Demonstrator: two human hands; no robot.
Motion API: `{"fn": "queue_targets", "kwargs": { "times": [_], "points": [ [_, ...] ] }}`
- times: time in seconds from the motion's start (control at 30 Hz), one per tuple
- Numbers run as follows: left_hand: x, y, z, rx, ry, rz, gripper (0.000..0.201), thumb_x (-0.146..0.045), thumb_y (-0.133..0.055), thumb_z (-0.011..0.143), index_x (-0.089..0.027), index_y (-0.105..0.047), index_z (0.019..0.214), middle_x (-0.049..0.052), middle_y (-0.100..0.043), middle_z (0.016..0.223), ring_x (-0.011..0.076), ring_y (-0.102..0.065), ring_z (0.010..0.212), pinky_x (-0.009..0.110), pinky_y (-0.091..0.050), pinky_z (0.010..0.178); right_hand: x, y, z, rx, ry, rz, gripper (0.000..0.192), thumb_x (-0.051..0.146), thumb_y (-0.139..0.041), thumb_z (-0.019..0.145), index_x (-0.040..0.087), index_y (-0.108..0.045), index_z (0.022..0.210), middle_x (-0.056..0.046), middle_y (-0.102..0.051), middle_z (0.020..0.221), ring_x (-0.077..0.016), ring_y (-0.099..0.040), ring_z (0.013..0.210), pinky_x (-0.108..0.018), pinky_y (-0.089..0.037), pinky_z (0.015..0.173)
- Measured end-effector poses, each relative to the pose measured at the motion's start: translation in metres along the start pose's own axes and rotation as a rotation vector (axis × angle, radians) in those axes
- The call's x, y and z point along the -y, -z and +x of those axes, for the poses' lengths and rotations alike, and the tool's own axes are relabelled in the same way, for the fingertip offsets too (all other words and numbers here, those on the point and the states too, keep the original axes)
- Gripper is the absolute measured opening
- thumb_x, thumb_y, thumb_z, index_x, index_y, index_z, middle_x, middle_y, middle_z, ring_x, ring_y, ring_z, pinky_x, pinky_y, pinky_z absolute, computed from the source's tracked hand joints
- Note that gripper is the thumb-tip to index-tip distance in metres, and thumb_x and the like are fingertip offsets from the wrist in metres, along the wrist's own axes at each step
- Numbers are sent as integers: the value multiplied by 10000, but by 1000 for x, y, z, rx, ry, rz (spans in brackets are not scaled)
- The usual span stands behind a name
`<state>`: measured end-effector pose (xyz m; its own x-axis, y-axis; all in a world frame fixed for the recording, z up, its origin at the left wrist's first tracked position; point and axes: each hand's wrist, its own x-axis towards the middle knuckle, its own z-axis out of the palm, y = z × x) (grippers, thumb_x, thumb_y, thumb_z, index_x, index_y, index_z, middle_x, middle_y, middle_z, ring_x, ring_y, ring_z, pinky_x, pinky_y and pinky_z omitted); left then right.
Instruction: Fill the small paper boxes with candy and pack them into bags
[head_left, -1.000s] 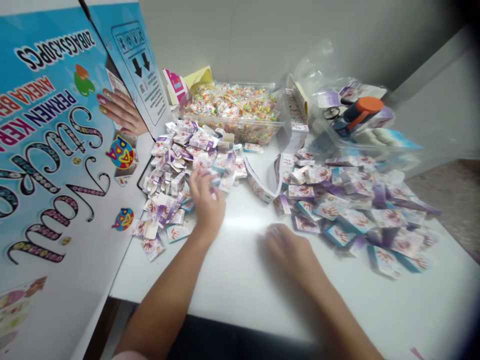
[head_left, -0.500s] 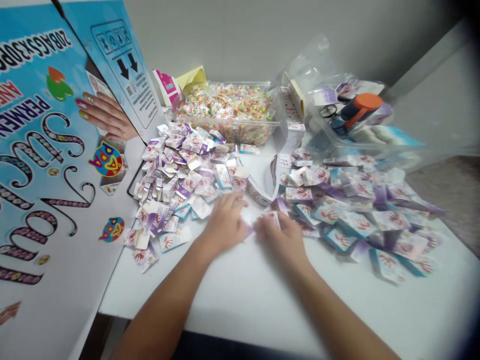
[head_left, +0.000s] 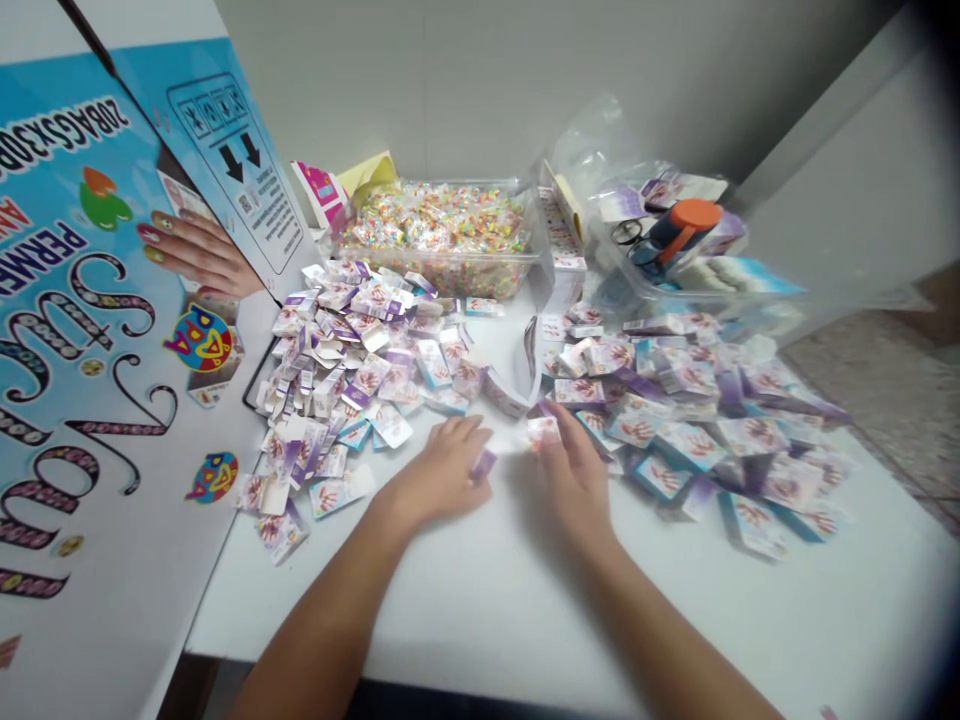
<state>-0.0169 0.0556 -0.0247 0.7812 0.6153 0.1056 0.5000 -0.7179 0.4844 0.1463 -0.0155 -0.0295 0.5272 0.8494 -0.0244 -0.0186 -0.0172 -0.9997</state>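
Note:
My left hand [head_left: 442, 468] is at the middle of the white table, palm down. Its fingers are curled over a small carton of which only a purple end [head_left: 483, 464] shows. A short way to the right, my right hand [head_left: 577, 470] pinches a small printed carton [head_left: 543, 432] between thumb and fingers. Beyond both hands stands a curved strip of folded printed paper [head_left: 514, 385]. A heap of small purple and white cartons [head_left: 367, 340], several with flaps open, lies beside my left hand. More cartons [head_left: 690, 440] are spread to the right of my right hand.
A clear plastic tub [head_left: 442, 262] of small bags with colourful beads stands at the back. Behind the right cartons, another clear tub [head_left: 720, 290] holds an orange-capped dark item [head_left: 686, 225] and scissors [head_left: 628, 233]. A large printed box [head_left: 150, 420] rises along the left edge.
My hands have moved slightly apart, and the carton in my right hand now shows more clearly. A purple end has come into sight under my left fingers. The view has shifted a little.

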Motion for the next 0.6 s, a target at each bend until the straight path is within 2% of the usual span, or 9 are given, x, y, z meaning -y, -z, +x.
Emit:
{"fn": "queue_targets", "kwargs": {
  "times": [0.07,0.13,0.23,0.33,0.47,0.53,0.6],
  "points": [
    [-3,-3,3,-17,31,52,345,-278,-588,886,-185,-555,1217,143,-561,1326,317,-482,1262,478,-422,1021,1,-2,1,-38,42,23,499,476,-629,863,238,-471,1272,17,-606,809,-99,-527,518,-235,-458,479],
    [-6,-6,6,-16,42,96,351,-394,-617,900,-168,-573,1164,151,-587,1271,323,-506,1229,479,-430,990,-1,-2,2,-82,84,19,425,461,-654,852,242,-494,1179,11,-615,839,-84,-510,495,-216,-432,441],
    [-8,-9,9,1,-12,103,445,-544,-665,837,-164,-595,1058,143,-624,1203,319,-547,1173,462,-443,958,-3,2,4,-133,138,6,273,433,-665,853,222,-558,989,23,-589,767,-72,-473,455,-205,-389,402],
    [-8,-12,9,-19,-41,81,434,-575,-688,802,-169,-590,923,130,-661,1106,305,-592,1089,421,-468,902,-4,7,3,-130,203,-4,178,379,-634,880,208,-636,931,25,-562,729,-71,-473,453,-218,-386,419],
    [-10,-16,9,-165,102,-9,394,-554,-679,823,-190,-537,877,72,-684,855,246,-651,803,338,-474,690,-4,11,3,-74,202,-11,145,306,-603,876,201,-701,858,7,-569,744,-88,-529,505,-250,-430,492],
    [-14,-15,7,-274,205,-99,376,-562,-636,848,-212,-500,863,12,-646,695,202,-625,631,297,-423,588,-3,11,3,-67,142,22,146,296,-600,872,201,-712,876,11,-567,724,-90,-527,493,-253,-420,491],
    [-18,-12,5,-335,260,-223,361,-549,-620,855,-228,-455,856,-40,-581,592,165,-579,529,264,-370,534,-3,11,3,-41,108,74,154,307,-602,876,207,-717,900,15,-562,722,-91,-529,491,-251,-408,488]
  ]
}}
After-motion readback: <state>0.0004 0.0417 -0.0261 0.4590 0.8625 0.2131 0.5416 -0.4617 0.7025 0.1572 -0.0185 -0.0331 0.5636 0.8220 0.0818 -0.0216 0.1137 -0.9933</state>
